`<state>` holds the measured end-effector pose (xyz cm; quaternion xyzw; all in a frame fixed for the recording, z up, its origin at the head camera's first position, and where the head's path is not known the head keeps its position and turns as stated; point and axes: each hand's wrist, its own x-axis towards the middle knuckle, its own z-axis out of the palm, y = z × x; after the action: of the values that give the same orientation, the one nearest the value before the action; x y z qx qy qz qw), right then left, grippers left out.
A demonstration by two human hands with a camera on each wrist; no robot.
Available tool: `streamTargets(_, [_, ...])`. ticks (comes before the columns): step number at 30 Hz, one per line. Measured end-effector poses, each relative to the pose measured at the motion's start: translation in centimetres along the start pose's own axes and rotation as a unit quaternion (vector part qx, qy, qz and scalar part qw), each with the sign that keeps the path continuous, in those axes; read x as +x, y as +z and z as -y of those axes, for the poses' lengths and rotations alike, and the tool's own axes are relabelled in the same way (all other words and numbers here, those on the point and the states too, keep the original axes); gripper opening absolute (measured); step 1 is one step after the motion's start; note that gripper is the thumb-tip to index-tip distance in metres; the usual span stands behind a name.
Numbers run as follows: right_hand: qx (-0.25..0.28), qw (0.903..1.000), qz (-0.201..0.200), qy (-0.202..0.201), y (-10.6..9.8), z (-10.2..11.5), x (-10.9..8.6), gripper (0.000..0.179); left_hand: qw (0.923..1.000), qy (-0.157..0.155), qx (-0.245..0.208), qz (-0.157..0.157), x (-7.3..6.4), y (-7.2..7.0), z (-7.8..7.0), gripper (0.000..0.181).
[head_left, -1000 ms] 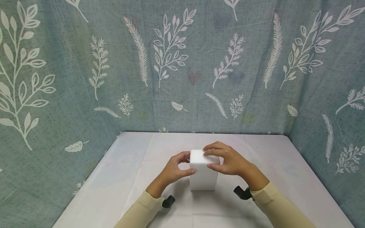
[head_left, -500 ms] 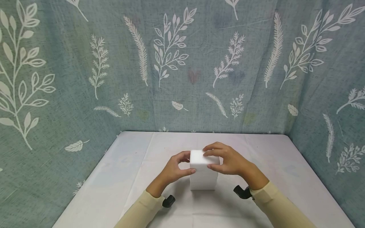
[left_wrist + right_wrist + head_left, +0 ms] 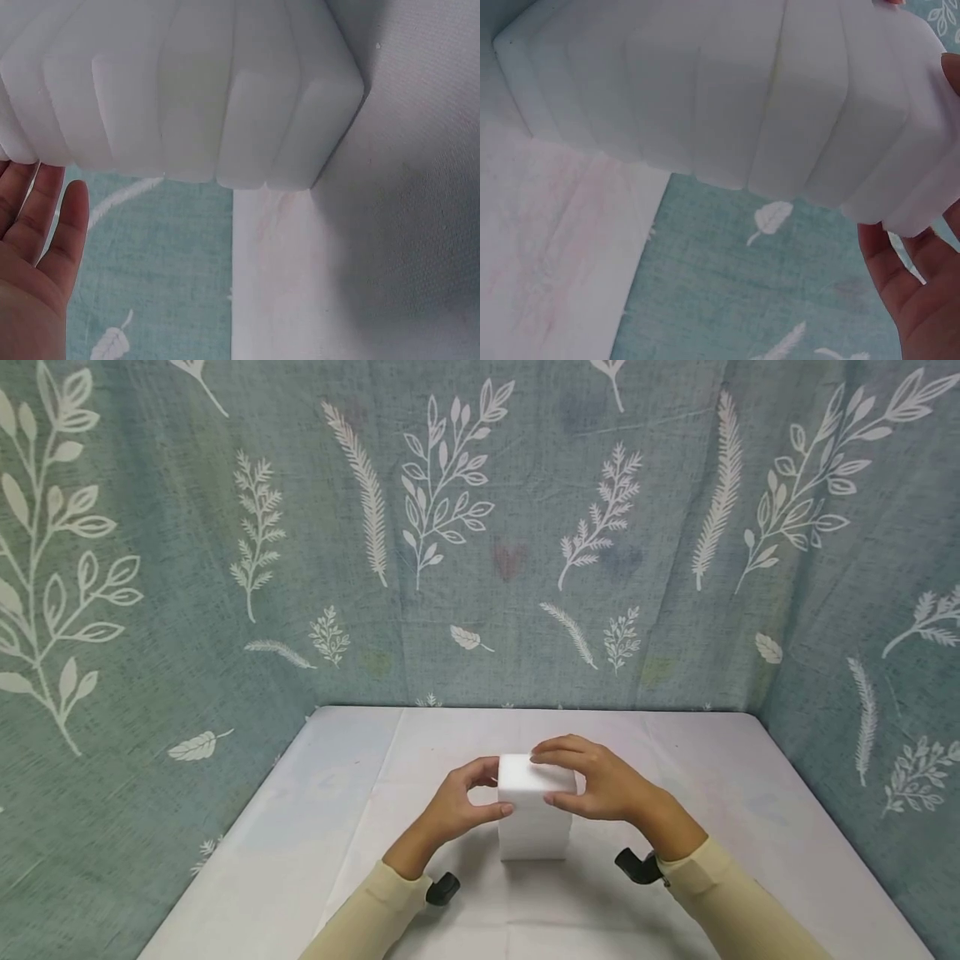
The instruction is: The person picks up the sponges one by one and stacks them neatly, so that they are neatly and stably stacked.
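A tall stack of white sponges [image 3: 534,831] stands upright on the table, several blocks laid one on another. Seams between the blocks show in the left wrist view on the sponges [image 3: 195,105], with some edges slightly out of line. My left hand [image 3: 459,803] holds the upper left side, its thumb at the front corner and its fingers toward the back. My right hand [image 3: 609,783] grips the upper right side, thumb on the front and fingers reaching over the top. In the right wrist view, fingers [image 3: 889,262] touch the far side of the top blocks.
A white cloth covers the table [image 3: 360,860]. Behind and beside it hangs a blue-green curtain [image 3: 465,668] with white leaf prints. Black wrist cameras [image 3: 443,889] sit below both wrists, near the cuffs of the pale sleeves [image 3: 375,910].
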<state>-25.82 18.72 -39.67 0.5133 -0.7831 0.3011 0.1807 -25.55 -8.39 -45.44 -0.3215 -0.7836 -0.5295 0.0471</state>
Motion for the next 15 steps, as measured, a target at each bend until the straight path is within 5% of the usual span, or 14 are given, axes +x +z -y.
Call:
streamTargets(8, [0.006,0.9968,-0.018,0.078,-0.5,0.0,-2.5,0.067,0.9999,-0.012,0.006,0.006,-0.4,-0.2,-0.5,0.066])
streamTargets(15, [0.002,0.9937,-0.033,0.107,-0.9,-0.6,-6.3,0.068,0.9988,-0.006,0.047,0.013,-2.3,-1.8,0.6,0.069])
